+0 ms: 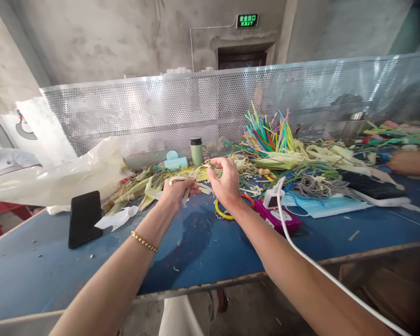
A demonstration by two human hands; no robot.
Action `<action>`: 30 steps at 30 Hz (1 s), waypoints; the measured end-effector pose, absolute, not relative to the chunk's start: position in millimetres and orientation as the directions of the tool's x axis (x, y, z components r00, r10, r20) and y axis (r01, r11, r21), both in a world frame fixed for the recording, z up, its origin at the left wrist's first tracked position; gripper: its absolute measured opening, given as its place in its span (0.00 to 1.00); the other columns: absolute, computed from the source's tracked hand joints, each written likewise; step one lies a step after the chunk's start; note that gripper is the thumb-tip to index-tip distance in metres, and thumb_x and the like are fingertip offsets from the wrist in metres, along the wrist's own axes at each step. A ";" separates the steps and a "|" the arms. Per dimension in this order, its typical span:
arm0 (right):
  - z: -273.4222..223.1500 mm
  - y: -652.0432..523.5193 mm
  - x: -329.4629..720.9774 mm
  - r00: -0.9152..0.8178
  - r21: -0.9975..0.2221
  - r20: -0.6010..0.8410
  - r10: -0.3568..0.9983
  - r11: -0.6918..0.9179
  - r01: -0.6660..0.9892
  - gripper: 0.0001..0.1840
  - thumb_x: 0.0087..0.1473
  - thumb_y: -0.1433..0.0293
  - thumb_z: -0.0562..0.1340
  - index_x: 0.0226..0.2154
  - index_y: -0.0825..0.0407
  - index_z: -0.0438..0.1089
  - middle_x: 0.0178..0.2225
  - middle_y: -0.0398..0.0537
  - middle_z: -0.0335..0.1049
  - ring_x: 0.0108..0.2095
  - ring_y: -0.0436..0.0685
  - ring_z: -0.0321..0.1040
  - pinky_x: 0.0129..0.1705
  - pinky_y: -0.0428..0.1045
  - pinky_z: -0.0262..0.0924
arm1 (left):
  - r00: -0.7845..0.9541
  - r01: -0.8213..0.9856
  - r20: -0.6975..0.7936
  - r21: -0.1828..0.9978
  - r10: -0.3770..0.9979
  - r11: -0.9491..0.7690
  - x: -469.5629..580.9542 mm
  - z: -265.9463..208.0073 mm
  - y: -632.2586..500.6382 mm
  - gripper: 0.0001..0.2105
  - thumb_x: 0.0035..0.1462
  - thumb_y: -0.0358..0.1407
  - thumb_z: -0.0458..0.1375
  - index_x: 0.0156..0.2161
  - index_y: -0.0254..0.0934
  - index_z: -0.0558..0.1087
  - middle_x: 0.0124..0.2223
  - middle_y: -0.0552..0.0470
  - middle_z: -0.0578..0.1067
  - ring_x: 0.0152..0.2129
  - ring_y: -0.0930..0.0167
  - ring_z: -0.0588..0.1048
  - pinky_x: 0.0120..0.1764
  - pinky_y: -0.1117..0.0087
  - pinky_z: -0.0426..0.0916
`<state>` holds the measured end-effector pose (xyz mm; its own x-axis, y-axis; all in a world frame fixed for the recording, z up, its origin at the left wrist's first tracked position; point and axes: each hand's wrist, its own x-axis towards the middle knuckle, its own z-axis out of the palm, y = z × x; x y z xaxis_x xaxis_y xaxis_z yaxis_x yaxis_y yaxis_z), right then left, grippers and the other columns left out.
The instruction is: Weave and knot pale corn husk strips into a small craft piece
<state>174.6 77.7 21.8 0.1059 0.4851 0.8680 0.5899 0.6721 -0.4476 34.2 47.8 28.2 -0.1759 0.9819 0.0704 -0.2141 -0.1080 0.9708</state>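
My left hand point(177, 192), with a gold bead bracelet point(144, 241) on its wrist, is closed on a pale corn husk strip point(178, 178); ends of husk stick out around its fingers. Just to the right, my right hand point(227, 179) is raised with curled fingers, its thumb and forefinger closed at the thin upper end of a pale strip. Whether both hands hold one and the same strip I cannot tell. Beneath my right wrist lie a yellow ring point(224, 213) and a purple box point(278, 217) with a white plug on it.
A black phone point(85, 219) lies left on the blue table point(196, 261). Behind are dried husks point(136, 189), a green cup point(196, 153), colourful sticks point(266, 133) and cords point(315, 179). A white cable point(290, 238) crosses my right forearm. Another person's hand point(409, 163) is far right.
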 end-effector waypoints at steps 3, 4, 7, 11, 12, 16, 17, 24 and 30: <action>18.8 65.9 167.7 -0.051 -0.384 0.855 0.516 0.695 0.608 0.08 0.54 0.70 0.56 0.30 0.53 0.70 0.33 0.51 0.72 0.36 0.55 0.66 0.42 0.49 0.59 | -0.232 -0.304 -0.024 0.952 0.972 -0.049 31.9 9.5 55.6 0.05 0.41 0.26 0.62 0.28 0.29 0.72 0.22 0.47 0.76 0.18 0.68 0.75 0.20 0.72 0.65; 16.0 62.8 164.2 -0.156 -0.374 0.804 0.574 0.692 0.617 0.10 0.55 0.70 0.56 0.28 0.53 0.71 0.30 0.49 0.72 0.33 0.54 0.67 0.38 0.48 0.58 | -0.232 -0.313 -0.034 0.949 0.972 -0.042 31.0 3.3 56.6 0.05 0.40 0.26 0.62 0.27 0.30 0.72 0.20 0.48 0.75 0.16 0.69 0.74 0.19 0.73 0.64; 6.2 58.7 154.9 -0.349 -0.366 0.600 0.720 0.635 0.680 0.11 0.53 0.69 0.58 0.23 0.52 0.73 0.26 0.49 0.74 0.29 0.54 0.69 0.33 0.47 0.57 | -0.238 -0.329 -0.028 0.943 0.971 -0.053 28.9 -8.8 57.0 0.06 0.37 0.25 0.62 0.24 0.31 0.71 0.18 0.52 0.72 0.13 0.74 0.69 0.19 0.74 0.62; 1.2 62.4 150.7 -0.317 -0.481 0.534 0.784 0.590 0.648 0.12 0.54 0.67 0.59 0.25 0.53 0.74 0.28 0.50 0.76 0.31 0.55 0.72 0.32 0.46 0.59 | -0.245 -0.345 0.011 0.933 0.969 -0.098 28.6 -10.1 58.5 0.07 0.35 0.27 0.64 0.24 0.32 0.71 0.19 0.54 0.71 0.15 0.76 0.69 0.22 0.75 0.63; 1.6 63.7 150.8 -0.298 -0.553 0.499 0.814 0.564 0.614 0.13 0.55 0.65 0.58 0.25 0.54 0.74 0.27 0.50 0.76 0.27 0.54 0.71 0.29 0.45 0.59 | -0.236 -0.342 0.034 0.933 0.971 -0.115 28.8 -9.6 59.3 0.08 0.35 0.28 0.65 0.24 0.32 0.71 0.19 0.55 0.71 0.15 0.76 0.68 0.22 0.75 0.63; 0.4 66.5 149.1 -0.231 -0.801 0.308 0.923 0.382 0.461 0.15 0.54 0.63 0.58 0.25 0.56 0.73 0.23 0.49 0.74 0.14 0.48 0.63 0.15 0.43 0.52 | -0.222 -0.314 0.101 0.934 0.970 -0.169 30.8 -11.6 61.4 0.08 0.37 0.32 0.66 0.23 0.33 0.70 0.18 0.54 0.70 0.16 0.74 0.69 0.23 0.72 0.64; -1.5 67.0 147.7 -0.211 -0.830 0.284 0.935 0.350 0.434 0.13 0.52 0.65 0.60 0.25 0.56 0.72 0.22 0.48 0.74 0.14 0.48 0.62 0.14 0.42 0.51 | -0.240 -0.306 0.104 0.935 0.965 -0.177 31.5 -13.1 61.5 0.08 0.38 0.32 0.65 0.22 0.33 0.70 0.18 0.54 0.70 0.15 0.74 0.69 0.23 0.72 0.64; -12.3 69.5 141.5 -0.144 -0.912 0.200 0.969 0.238 0.333 0.07 0.45 0.71 0.64 0.20 0.57 0.70 0.11 0.39 0.62 0.10 0.44 0.54 0.13 0.40 0.46 | -0.285 -0.276 0.127 0.938 0.950 -0.208 33.7 -20.7 61.5 0.10 0.34 0.33 0.67 0.25 0.32 0.73 0.20 0.53 0.72 0.16 0.74 0.68 0.22 0.72 0.63; 0.0 62.1 145.4 -0.227 -0.984 0.119 0.967 0.144 0.100 0.09 0.49 0.68 0.64 0.23 0.57 0.71 0.17 0.41 0.67 0.12 0.43 0.52 0.10 0.41 0.45 | -0.344 -0.261 0.209 0.915 0.915 -0.307 31.3 -18.2 63.2 0.13 0.34 0.37 0.68 0.27 0.32 0.75 0.22 0.52 0.74 0.21 0.71 0.72 0.27 0.70 0.65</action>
<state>145.4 62.1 0.0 -0.2273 0.9666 0.1188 0.0999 0.1445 -0.9845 31.3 63.2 -18.2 -0.3444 0.9153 0.2088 -0.2607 -0.3069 0.9153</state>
